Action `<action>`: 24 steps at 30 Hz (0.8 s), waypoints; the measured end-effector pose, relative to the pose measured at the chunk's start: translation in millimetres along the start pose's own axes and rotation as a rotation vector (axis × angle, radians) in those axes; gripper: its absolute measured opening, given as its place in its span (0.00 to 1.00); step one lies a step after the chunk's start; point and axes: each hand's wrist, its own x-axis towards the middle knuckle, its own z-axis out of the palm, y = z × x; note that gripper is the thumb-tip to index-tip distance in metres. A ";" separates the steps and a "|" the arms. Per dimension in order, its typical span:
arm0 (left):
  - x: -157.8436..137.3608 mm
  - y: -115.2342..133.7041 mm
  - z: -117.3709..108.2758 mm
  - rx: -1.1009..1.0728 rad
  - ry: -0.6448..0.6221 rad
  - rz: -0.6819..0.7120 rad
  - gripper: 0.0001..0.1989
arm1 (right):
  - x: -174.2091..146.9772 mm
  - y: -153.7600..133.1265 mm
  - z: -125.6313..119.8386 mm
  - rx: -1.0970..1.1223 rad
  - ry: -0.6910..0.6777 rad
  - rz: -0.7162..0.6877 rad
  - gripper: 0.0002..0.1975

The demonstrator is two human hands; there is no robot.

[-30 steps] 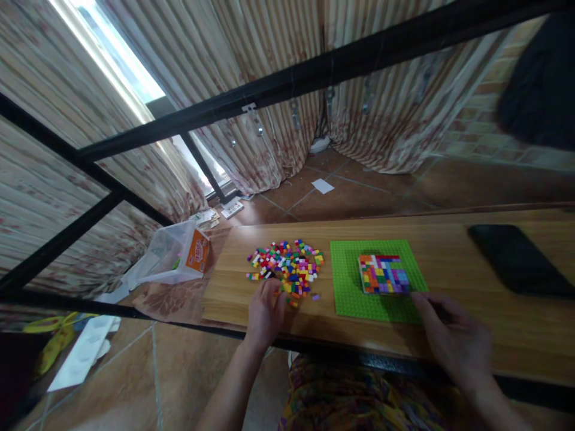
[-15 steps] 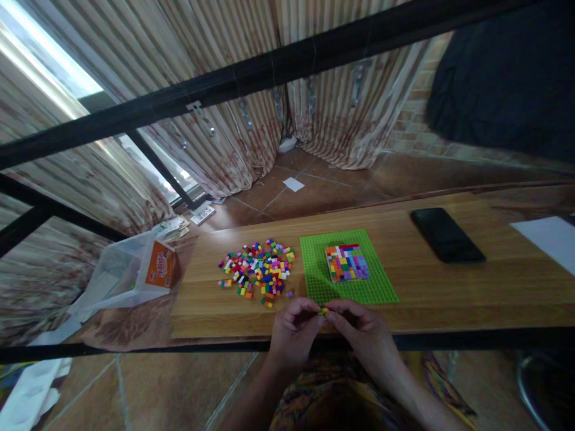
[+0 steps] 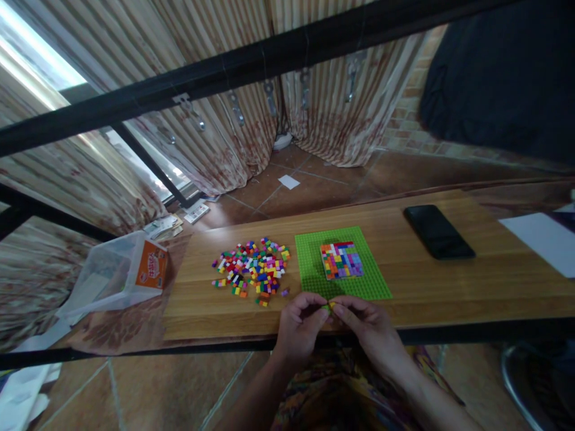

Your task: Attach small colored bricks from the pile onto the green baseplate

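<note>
Just in front of the green baseplate [image 3: 377,281], my two hands meet fingertip to fingertip. My left hand [image 3: 299,326] pinches a small green toy brick [image 3: 326,307]. A small yellow toy brick [image 3: 332,304] is between the thumb and fingers of my right hand [image 3: 369,320]. The two bricks touch or nearly touch; the fingers hide most of both. On the baseplate sits a block of multicoloured bricks [image 3: 342,261], roughly square. Left of the plate lies a loose pile of small bricks [image 3: 256,266], with a purple brick [image 3: 284,292] apart from it, near my left hand.
A black phone [image 3: 438,231] and a white paper sheet [image 3: 541,239] lie on the right of the wooden table [image 3: 211,320]. At the left stands a clear plastic bin [image 3: 108,269] with an orange label. A black bar [image 3: 251,57] crosses above.
Both hands have shifted slightly right relative to the baseplate, still pinching the bricks, and the green and yellow parts show a little more clearly. The whole view has shifted slightly.
</note>
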 end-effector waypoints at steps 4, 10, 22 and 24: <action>3.2 -0.1 -2.3 -0.031 0.053 0.013 0.09 | 3.7 -0.2 -3.8 0.026 0.059 0.006 0.16; 4.7 -3.6 -8.0 -0.007 0.087 0.004 0.10 | 9.3 -1.7 -16.8 -0.069 0.159 -0.062 0.17; 16.1 -10.2 -12.1 0.180 0.095 0.075 0.10 | 23.9 -0.4 -52.1 -0.197 0.384 -0.130 0.17; 21.3 -10.4 -10.8 0.196 0.075 0.096 0.09 | 23.8 4.0 -51.8 -0.210 0.367 -0.131 0.18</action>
